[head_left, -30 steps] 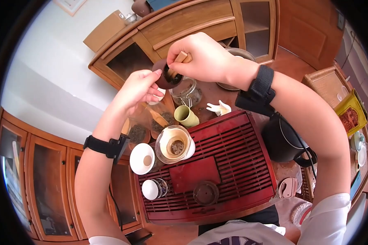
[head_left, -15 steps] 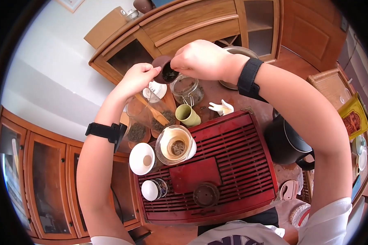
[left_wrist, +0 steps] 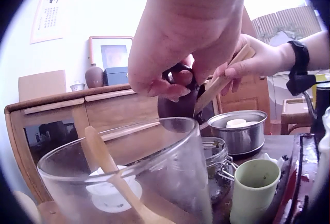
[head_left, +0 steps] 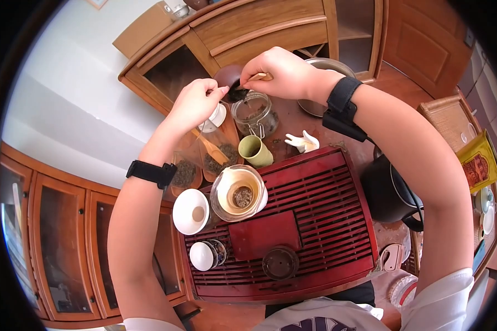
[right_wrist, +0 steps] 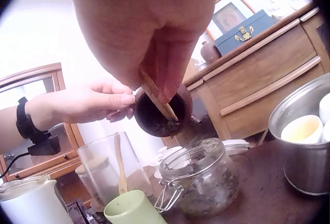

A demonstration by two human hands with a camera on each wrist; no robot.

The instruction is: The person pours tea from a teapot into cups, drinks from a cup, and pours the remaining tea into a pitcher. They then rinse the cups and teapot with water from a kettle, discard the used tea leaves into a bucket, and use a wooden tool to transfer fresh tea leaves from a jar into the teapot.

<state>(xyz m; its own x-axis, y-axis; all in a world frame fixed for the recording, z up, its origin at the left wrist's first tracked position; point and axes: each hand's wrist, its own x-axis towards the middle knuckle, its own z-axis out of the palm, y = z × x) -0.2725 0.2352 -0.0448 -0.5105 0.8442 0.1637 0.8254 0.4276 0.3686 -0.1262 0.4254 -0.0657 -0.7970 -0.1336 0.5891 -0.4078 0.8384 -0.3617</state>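
Note:
My left hand [head_left: 196,105] pinches the handle of a dark brown teapot [head_left: 228,77], which is tilted with its opening toward the glass jar. Between the fingers of my right hand [head_left: 284,74] is a wooden tool [right_wrist: 154,96] whose tip reaches into the teapot's mouth, where dark leaves [head_left: 237,95] show. Below the teapot stands the open glass jar [right_wrist: 201,177] with leaves inside. In the left wrist view the left hand [left_wrist: 188,44] curls its fingers at the teapot's handle, and the right hand [left_wrist: 258,62] grips the tool from the far side.
A red slatted tray [head_left: 331,220] holds a glass pitcher with a strainer [head_left: 242,194], white cups [head_left: 191,212] and a dark lid [head_left: 280,262]. Near the jar are a green cup [head_left: 256,151], a hand-shaped white figure [head_left: 302,142] and a metal pot [right_wrist: 304,167]. A black kettle [head_left: 386,190] stands right.
The teapot has turned so that its opening faces further down, over the jar. Both hands have shifted slightly, and the wooden tool shows again in the right hand.

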